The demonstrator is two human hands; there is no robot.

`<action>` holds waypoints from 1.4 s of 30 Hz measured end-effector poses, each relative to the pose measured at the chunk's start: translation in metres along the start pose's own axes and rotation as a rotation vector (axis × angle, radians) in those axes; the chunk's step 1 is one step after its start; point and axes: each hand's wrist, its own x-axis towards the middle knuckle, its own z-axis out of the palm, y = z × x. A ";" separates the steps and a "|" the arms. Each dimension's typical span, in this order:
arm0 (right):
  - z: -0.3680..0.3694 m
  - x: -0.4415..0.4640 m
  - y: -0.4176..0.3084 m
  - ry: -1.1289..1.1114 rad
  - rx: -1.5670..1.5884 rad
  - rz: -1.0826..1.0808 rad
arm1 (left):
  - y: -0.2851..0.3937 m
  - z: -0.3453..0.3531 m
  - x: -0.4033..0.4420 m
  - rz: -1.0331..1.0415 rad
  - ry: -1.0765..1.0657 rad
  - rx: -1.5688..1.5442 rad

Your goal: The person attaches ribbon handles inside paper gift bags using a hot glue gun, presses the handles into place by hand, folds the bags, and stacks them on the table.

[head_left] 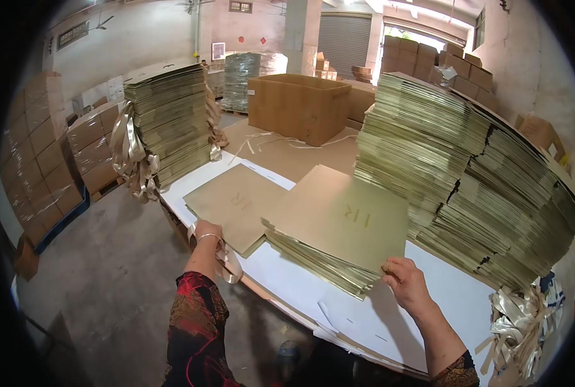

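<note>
My right hand (406, 281) pinches the near right corner of the top gold board (339, 206), marked with faint lettering. Under that board is a stack of similar thin gold boards (320, 261), slightly fanned along the near edge. My left hand (208, 229) is closed at the near left edge of another flat gold board (239, 200), which lies left of the stack. Cream ribbon (231, 266) hangs in loops beside this hand and over the table edge; the fingertips are partly hidden.
The boards lie on a white-covered table (448, 274). Tall piles of gold boards stand at the left (168, 122) and right (455, 168), with ribbon bundles (519, 322) hanging beside them. A large open carton (294, 106) sits behind. Wrapped cartons (39, 168) stand on the floor at left.
</note>
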 end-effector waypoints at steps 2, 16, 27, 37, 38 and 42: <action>-0.001 -0.005 0.006 0.074 0.084 0.059 | 0.012 -0.018 -0.026 -0.014 -0.057 -0.062; -0.094 -0.221 0.033 0.303 -0.177 0.103 | 0.073 -0.028 -0.379 1.841 -0.256 -0.609; -0.090 -0.336 0.069 0.229 -0.073 0.276 | 0.054 0.115 -0.477 1.919 -0.695 0.332; -0.074 -0.278 0.056 -0.156 -0.308 0.394 | 0.095 0.088 -0.498 1.766 -0.924 0.414; -0.074 -0.275 0.061 -0.115 -0.291 0.338 | 0.092 0.084 -0.505 1.909 -0.746 0.205; -0.084 -0.265 0.075 -0.019 -0.242 0.222 | 0.073 0.079 -0.556 2.169 -0.601 -0.307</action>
